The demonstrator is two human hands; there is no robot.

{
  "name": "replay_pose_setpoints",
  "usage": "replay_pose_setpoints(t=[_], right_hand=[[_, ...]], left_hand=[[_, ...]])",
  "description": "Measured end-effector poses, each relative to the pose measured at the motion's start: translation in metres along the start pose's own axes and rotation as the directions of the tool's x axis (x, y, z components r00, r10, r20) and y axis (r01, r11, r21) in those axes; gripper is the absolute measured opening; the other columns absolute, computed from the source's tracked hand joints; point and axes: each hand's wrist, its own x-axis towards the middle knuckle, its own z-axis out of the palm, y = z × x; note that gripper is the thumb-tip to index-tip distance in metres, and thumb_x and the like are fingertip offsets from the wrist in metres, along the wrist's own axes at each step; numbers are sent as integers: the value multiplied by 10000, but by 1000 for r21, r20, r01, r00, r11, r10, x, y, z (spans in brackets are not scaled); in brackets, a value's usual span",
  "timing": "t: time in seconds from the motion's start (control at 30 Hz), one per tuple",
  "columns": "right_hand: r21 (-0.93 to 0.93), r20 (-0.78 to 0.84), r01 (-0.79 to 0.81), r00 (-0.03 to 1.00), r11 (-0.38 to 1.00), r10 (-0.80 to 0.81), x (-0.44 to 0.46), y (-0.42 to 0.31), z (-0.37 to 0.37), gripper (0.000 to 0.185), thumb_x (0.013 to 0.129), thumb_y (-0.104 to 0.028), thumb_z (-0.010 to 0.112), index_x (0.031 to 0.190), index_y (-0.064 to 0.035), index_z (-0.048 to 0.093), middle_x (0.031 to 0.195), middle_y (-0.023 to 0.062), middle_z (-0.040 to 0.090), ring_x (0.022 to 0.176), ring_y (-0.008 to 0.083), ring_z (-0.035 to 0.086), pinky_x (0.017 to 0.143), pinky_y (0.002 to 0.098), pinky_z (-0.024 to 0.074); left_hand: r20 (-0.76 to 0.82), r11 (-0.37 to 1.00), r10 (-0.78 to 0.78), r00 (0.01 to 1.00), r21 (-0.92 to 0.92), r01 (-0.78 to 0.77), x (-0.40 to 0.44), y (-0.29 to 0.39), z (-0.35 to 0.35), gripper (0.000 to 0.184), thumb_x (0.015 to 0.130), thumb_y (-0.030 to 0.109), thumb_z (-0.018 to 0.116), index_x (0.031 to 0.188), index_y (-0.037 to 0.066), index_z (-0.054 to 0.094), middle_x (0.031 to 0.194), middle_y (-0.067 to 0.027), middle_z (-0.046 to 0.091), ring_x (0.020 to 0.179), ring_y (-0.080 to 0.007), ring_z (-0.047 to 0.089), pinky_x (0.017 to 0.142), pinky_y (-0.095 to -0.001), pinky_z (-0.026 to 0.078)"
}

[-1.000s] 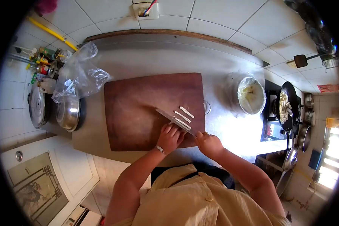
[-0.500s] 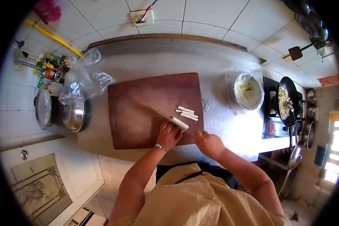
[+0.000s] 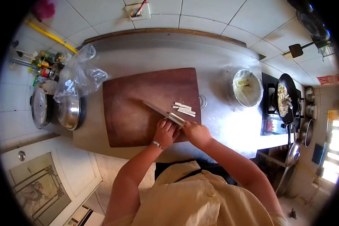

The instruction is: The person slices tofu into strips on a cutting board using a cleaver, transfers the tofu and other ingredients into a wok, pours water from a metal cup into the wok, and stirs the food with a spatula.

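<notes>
On the brown cutting board, my right hand is closed around the handle of a knife. Its long blade points up and to the left across the board. My left hand, with a bracelet at the wrist, presses bent fingers at the near side of the blade, against a white piece of food. Part of that piece is hidden by the blade and fingers. Several thin white strips lie loose just beyond it, near the board's right side.
A pot lined with clear plastic stands right of the board. Further right, a wok with food and a utensil sits on the stove. On the left are a clear plastic bag, a metal bowl and a lidded pot.
My right hand has moved left and slightly up with the knife, so the blade reaches further across the board. My left hand stays at the white piece. The whole view has shifted slightly.
</notes>
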Motion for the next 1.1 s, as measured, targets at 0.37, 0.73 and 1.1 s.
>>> replay_pose_setpoints(t=[0.37, 0.73, 1.1], right_hand=[[38, -26, -49, 998, 998, 50, -47, 9, -22, 199, 905, -228, 503, 832, -43, 511, 716, 191, 627, 645, 386, 619, 594, 479, 501], [-84, 252, -84, 962, 993, 103, -36, -7, -29, 148, 880, -137, 468, 988, -47, 512, 854, 196, 647, 754, 339, 666, 638, 439, 535], [-99, 80, 57, 996, 993, -49, -11, 14, -30, 171, 896, -192, 459, 981, -57, 521, 795, 160, 653, 708, 331, 657, 603, 437, 518]], left_hand=[[23, 997, -63, 998, -51, 64, -16, -3, -2, 257, 780, 139, 638, 1007, 20, 617, 1115, -129, 553, 1048, -323, 503, 939, -436, 422], [-23, 999, 38, 999, -25, -39, -6, -1, -6, 240, 782, 156, 638, 968, 4, 629, 1042, -130, 581, 1036, -333, 505, 960, -449, 409], [-26, 999, -44, 999, 12, 44, -15, 2, -4, 230, 819, 173, 615, 977, 6, 625, 1099, -131, 569, 1029, -303, 518, 959, -410, 413]])
